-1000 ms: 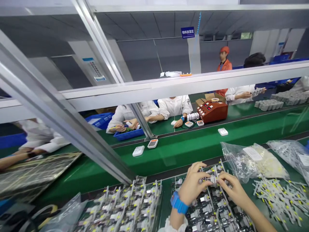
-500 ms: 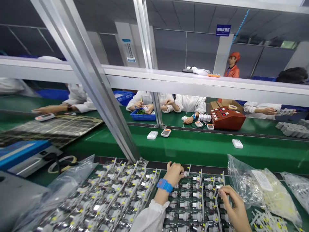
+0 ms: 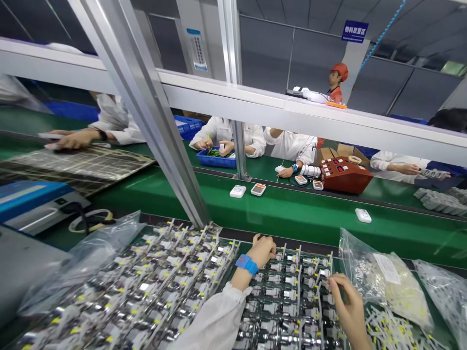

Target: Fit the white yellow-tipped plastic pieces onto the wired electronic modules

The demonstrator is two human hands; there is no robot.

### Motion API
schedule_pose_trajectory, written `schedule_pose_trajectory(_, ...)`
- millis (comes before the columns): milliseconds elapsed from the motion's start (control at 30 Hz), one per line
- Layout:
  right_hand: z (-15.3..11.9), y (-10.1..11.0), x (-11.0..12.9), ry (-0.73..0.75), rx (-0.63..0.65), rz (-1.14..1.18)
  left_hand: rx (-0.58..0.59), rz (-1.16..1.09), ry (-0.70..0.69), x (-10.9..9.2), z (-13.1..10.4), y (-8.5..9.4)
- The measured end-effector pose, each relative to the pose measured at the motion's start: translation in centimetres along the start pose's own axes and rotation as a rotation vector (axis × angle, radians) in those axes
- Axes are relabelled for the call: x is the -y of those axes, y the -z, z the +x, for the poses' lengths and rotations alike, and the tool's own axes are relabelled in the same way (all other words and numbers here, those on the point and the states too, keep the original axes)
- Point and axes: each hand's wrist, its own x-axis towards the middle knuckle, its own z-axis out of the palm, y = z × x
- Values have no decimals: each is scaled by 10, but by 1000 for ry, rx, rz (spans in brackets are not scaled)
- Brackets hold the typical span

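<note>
Right array (image 3: 288,307): under and between both hands, flat on the dark green counter (image 3: 440,324); small blocky pieces in pale grey plastic, dark and glossy parts between, set in close rows.
Pale strips (image 3: 299,279): slim, straight, matte, tipped with yellow, laid lengthwise across the rows.
Left array (image 3: 146,287): same blocky pieces and yellow-tipped strips, with shiny metallic glints, slanting toward the lower left.
Loose strips (image 3: 390,326): white and yellow, tangled in a heap beside the right hand (image 3: 348,297).
Clear bags (image 3: 408,287): crinkled, see-through plastic, one with a white label and cream-coloured contents.
Left hand (image 3: 261,250): palm down, wrist in a blue band (image 3: 247,264), forearm in a thin, creased white sleeve (image 3: 222,313), reaching to the far left corner of the right array; fingers curled, tips partly hidden, impossible to tell if holding anything.
Right hand: bent at the array's right edge, thumb and forefinger narrow, close together against a small pale piece; impossible to tell if gripped.
Belt (image 3: 302,206): smooth, glossy green, bearing rounded white devices (image 3: 238,191).
</note>
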Motion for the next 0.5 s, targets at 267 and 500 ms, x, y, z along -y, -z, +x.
schedule_pose_trajectory(267, -54, 49, -30, -65, -21, -250, -306, -96, -78, -7, -13, 28)
schedule_pose_trajectory(500, -100, 89, -42, -124, -189, -273, -422, -198, -169, -22, -25, 39)
